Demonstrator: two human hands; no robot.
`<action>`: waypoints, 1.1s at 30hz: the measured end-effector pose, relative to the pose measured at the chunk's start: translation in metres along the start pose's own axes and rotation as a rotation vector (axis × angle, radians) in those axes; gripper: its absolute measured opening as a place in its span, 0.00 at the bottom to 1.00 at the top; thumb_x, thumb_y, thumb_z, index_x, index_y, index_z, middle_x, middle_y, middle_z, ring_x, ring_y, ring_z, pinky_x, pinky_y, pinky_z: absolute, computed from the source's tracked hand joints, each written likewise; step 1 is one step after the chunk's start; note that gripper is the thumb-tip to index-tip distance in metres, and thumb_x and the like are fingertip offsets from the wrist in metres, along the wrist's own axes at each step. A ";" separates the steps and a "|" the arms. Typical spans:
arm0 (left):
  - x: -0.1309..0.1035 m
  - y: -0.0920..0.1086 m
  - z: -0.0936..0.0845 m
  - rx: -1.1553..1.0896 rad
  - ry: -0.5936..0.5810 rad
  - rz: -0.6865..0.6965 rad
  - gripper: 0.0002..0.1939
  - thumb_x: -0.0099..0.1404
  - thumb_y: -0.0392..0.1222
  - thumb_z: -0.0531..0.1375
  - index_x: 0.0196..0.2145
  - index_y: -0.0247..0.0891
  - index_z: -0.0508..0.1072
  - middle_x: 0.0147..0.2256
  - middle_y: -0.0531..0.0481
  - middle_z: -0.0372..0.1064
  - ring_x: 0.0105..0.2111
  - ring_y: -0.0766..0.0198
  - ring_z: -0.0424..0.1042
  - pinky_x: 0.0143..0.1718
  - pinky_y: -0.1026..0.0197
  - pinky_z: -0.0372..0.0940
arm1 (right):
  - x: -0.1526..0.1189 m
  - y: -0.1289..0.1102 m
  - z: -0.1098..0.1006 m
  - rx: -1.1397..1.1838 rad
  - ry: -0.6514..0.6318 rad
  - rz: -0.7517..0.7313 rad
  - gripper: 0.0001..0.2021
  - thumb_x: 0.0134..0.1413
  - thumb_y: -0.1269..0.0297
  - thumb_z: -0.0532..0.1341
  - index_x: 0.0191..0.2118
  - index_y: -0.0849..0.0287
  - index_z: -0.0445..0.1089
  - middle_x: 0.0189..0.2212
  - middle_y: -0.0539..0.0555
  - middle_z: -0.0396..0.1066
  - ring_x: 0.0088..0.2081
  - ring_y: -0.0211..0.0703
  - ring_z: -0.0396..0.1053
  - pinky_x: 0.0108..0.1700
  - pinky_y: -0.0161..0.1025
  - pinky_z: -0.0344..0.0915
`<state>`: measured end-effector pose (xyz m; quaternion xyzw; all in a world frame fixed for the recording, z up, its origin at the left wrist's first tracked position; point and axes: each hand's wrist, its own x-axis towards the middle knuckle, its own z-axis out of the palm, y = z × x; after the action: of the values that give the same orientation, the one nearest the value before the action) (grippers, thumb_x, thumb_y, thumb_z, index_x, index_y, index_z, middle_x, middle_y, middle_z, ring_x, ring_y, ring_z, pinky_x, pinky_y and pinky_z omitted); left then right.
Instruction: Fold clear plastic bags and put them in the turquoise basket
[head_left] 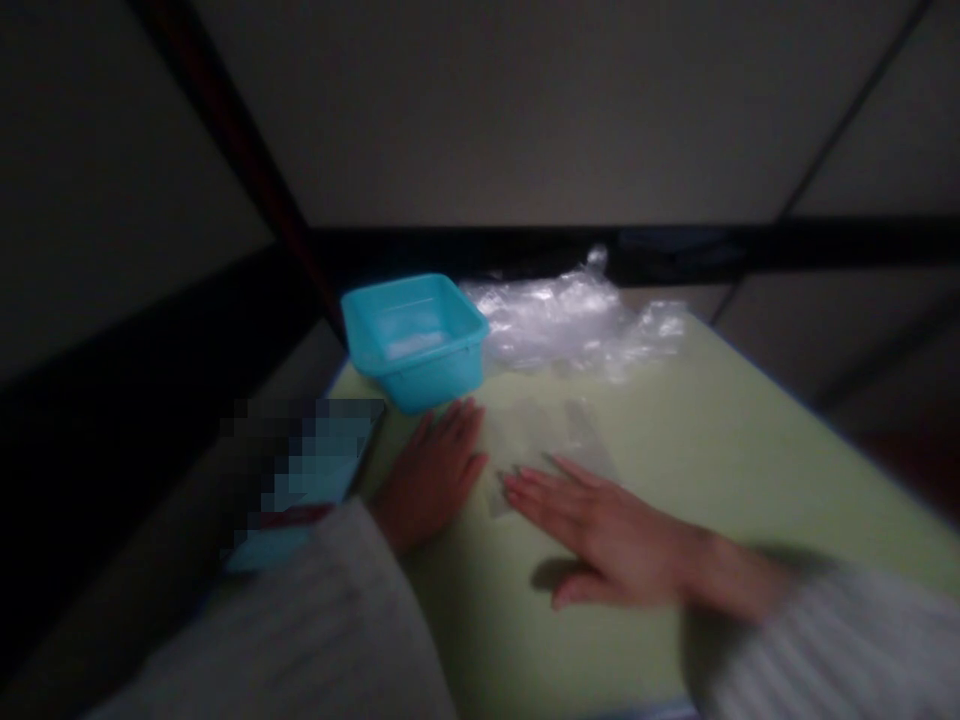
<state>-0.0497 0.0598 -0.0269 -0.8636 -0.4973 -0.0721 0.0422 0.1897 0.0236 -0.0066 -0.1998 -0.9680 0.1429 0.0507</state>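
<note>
On the head view, resting the right grip (611,535) flat, fingers outstretched over the near edge of a clear plastic sheet (544,425), clutching nothing. Finding that sheet lying on the worktop (750,480), stretching beyond the right fingertips, just right of the left grip (435,480), showing no readable long axis. Relaxing the left fingers near the blue tub (439,378), pinching nothing visible; overlapping with the right, leaving left contact unclear.

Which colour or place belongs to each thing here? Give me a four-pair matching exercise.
1. tub
2. table
3. right hand
4. crumpled plastic

A. yellow-green
B. beside the tub, toward the table's far end
C. turquoise
D. partly over a flat clear sheet

Pairs: 1-C, 2-A, 3-D, 4-B
</note>
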 end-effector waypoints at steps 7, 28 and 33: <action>0.001 0.002 -0.001 -0.034 -0.025 -0.022 0.24 0.68 0.41 0.43 0.59 0.27 0.54 0.61 0.34 0.51 0.62 0.49 0.47 0.60 0.42 0.47 | -0.001 0.004 0.001 0.062 -0.041 -0.017 0.39 0.60 0.43 0.47 0.66 0.66 0.34 0.65 0.62 0.38 0.66 0.46 0.35 0.65 0.50 0.27; 0.000 0.018 -0.010 -0.140 -0.138 0.171 0.26 0.68 0.43 0.47 0.61 0.31 0.51 0.64 0.41 0.45 0.64 0.58 0.43 0.62 0.48 0.42 | -0.013 0.014 0.009 -0.137 0.129 0.204 0.39 0.60 0.44 0.47 0.65 0.70 0.39 0.64 0.67 0.42 0.65 0.53 0.41 0.64 0.52 0.42; 0.000 0.014 -0.008 -0.141 -0.173 0.174 0.28 0.68 0.45 0.48 0.62 0.32 0.48 0.64 0.41 0.43 0.64 0.58 0.41 0.62 0.48 0.42 | -0.018 0.015 0.011 -0.140 0.123 0.227 0.40 0.60 0.43 0.46 0.66 0.69 0.36 0.65 0.66 0.37 0.65 0.52 0.36 0.64 0.52 0.41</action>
<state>-0.0381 0.0517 -0.0193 -0.9073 -0.4158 -0.0282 -0.0554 0.2103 0.0264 -0.0225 -0.3197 -0.9418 0.0672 0.0793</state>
